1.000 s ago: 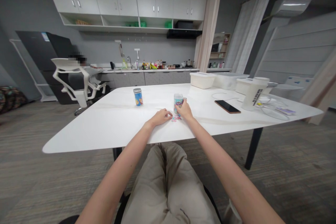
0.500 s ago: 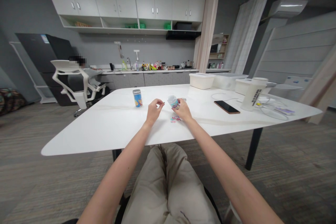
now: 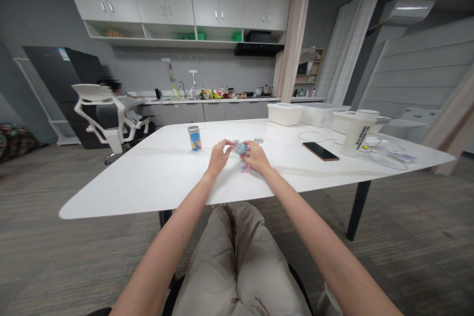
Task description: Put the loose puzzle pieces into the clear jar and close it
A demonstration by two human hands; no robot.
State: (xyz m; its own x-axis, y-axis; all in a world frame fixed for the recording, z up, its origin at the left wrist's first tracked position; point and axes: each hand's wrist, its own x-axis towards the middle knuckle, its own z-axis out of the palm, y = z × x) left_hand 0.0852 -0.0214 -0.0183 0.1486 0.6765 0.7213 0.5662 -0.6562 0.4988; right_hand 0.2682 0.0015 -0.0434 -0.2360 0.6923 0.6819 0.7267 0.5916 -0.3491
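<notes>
My right hand [image 3: 256, 156] is wrapped round a clear jar [image 3: 239, 147] with a blue label, tipped so that its mouth faces left. At that mouth, the thumb and fingers of my left hand [image 3: 220, 156] are pinched together; whatever they hold is too small to make out. Below the jar, a little heap of pink and blue pieces [image 3: 246, 169] lies on the white table [image 3: 148, 182], partly hidden by my right hand. A round silver lid [image 3: 258, 140] rests just beyond that hand. Left of my hands stands a second jar [image 3: 194, 139], blue with a silver lid.
A phone [image 3: 320, 151], a large whitish bottle [image 3: 356, 133] and loose cables lie or stand to the right. Plastic bins [image 3: 285, 114] line the table's back right edge. A person sits by a white office chair [image 3: 99, 108] at the far left, near the kitchen counter.
The jar in my right hand has tilted further left. My left hand has moved right, from beside the jar to its mouth. The lid behind shows more fully.
</notes>
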